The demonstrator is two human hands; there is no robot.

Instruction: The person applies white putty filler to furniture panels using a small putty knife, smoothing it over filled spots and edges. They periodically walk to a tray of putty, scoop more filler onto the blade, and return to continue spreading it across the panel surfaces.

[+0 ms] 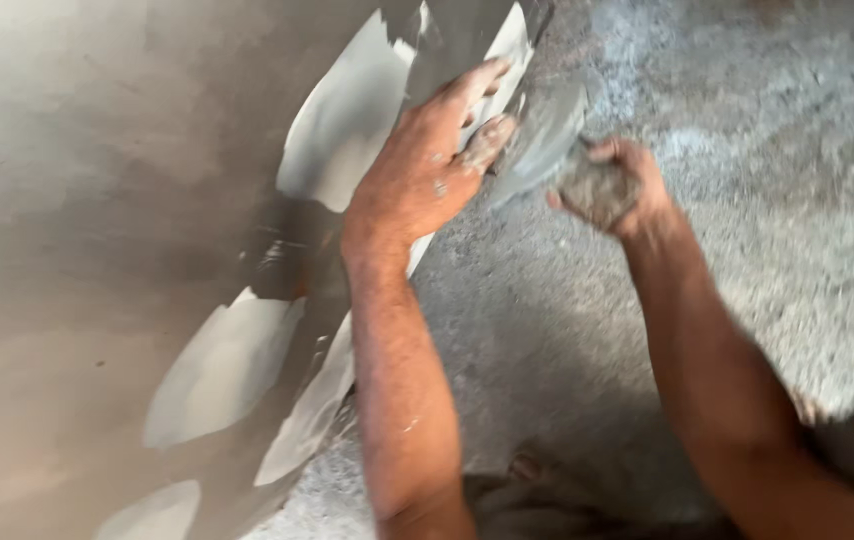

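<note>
My left hand (425,165) lies flat against the smooth grey plastered wall (97,180), fingers apart, on a pale strip of fresh putty (502,50) near the wall's edge. Its fingertips reach almost to the blurred grey blade of a trowel (545,135). My right hand (615,185) is closed round the trowel's handle, and grey mortar is smeared over the hand and handle. The blade points up and left toward the wall. Motion blur hides the blade's exact outline.
Several pale putty patches (347,110) (222,370) mark the grey wall. To the right is a rough, speckled grey concrete surface (777,200). A dark shadowed area (547,500) lies at the bottom between my forearms.
</note>
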